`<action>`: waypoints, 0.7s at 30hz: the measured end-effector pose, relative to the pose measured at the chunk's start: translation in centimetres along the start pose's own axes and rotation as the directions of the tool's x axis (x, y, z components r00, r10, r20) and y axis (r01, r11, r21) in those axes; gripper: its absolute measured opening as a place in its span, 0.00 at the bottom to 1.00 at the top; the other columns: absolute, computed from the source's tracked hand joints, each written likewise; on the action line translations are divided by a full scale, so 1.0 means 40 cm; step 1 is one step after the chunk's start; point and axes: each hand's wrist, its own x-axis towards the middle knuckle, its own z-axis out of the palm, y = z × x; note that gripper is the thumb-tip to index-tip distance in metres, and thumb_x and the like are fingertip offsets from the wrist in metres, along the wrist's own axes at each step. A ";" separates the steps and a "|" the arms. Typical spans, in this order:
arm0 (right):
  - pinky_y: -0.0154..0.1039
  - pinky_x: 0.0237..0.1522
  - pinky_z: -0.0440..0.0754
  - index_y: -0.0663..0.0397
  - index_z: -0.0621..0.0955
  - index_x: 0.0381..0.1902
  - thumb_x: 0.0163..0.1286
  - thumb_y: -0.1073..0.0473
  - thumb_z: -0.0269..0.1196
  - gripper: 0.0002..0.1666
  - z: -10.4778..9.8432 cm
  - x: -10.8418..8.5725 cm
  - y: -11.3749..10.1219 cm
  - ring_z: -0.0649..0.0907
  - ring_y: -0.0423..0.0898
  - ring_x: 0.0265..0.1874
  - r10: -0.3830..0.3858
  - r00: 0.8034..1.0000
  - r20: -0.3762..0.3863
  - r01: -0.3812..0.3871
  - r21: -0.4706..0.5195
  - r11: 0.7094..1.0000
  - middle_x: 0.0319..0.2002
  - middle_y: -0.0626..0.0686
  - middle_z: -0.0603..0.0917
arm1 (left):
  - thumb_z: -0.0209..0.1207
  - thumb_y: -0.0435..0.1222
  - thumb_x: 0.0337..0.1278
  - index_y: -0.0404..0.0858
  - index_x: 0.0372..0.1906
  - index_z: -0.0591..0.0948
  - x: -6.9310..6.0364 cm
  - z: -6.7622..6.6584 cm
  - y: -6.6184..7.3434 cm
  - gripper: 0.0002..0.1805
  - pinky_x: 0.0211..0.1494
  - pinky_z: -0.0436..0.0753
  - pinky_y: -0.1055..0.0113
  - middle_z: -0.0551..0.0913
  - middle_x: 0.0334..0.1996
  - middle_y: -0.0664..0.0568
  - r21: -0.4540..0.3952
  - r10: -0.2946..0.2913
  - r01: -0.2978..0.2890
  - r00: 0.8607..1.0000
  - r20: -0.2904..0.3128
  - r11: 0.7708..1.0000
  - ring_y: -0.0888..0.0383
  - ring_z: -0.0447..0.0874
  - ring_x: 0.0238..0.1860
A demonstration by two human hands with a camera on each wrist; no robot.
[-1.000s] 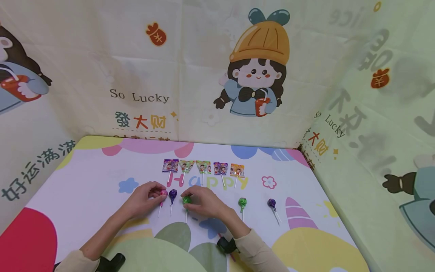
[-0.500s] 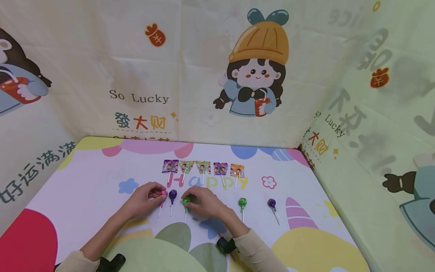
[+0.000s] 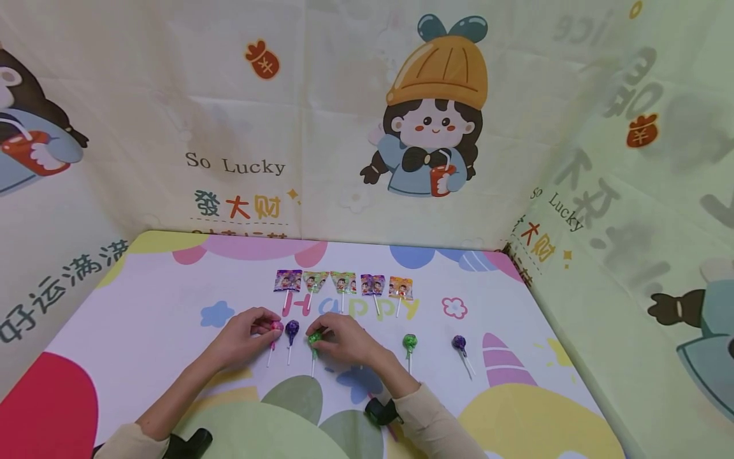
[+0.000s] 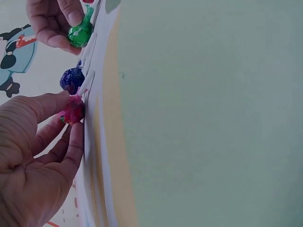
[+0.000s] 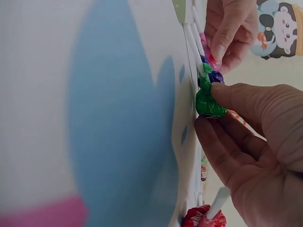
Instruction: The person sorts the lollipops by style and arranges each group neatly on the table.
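My left hand (image 3: 249, 338) pinches the wrapped head of a pink lollipop (image 4: 73, 109) between thumb and fingers, low at the table surface. Just to its right lies a purple lollipop (image 3: 292, 330), which neither hand grips. On the other side of it, my right hand (image 3: 346, 340) holds a green lollipop (image 5: 208, 101) by its shiny wrapped head, thumb against one side and fingers against the other. The sticks of all three point towards the near side of the table. In the head view, the right hand covers part of the green head.
Farther back, several lollipops in flat printed bags (image 3: 343, 282) form a row. To the right lie another green lollipop (image 3: 410, 343) and another purple lollipop (image 3: 459, 344). A red lollipop (image 5: 206, 216) shows near the right hand. Printed cloth (image 3: 332, 127) hangs behind the table.
Over the last second my right thumb has drawn in slightly on the green lollipop, whose stick has shifted a little. The left hand and the pink lollipop have stayed in place.
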 end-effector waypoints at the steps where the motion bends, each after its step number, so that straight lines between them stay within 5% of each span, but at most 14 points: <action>1: 0.29 0.56 0.80 0.56 0.84 0.50 0.71 0.65 0.67 0.11 -0.001 0.001 0.000 0.84 0.38 0.49 -0.001 1.000 0.000 0.001 0.005 1.000 0.48 0.50 0.86 | 0.67 0.36 0.65 0.34 0.51 0.82 0.000 0.000 -0.001 0.14 0.47 0.84 0.68 0.84 0.42 0.51 0.001 0.001 -0.001 1.000 0.002 1.000 0.57 0.81 0.41; 21: 0.27 0.54 0.80 0.55 0.84 0.48 0.70 0.65 0.67 0.10 -0.006 0.058 0.004 0.84 0.38 0.48 0.011 0.999 -0.048 -0.012 -0.017 1.000 0.48 0.51 0.86 | 0.67 0.37 0.65 0.35 0.52 0.82 -0.001 0.001 -0.003 0.15 0.49 0.84 0.66 0.84 0.43 0.51 -0.001 -0.021 0.021 1.000 0.004 1.000 0.57 0.81 0.42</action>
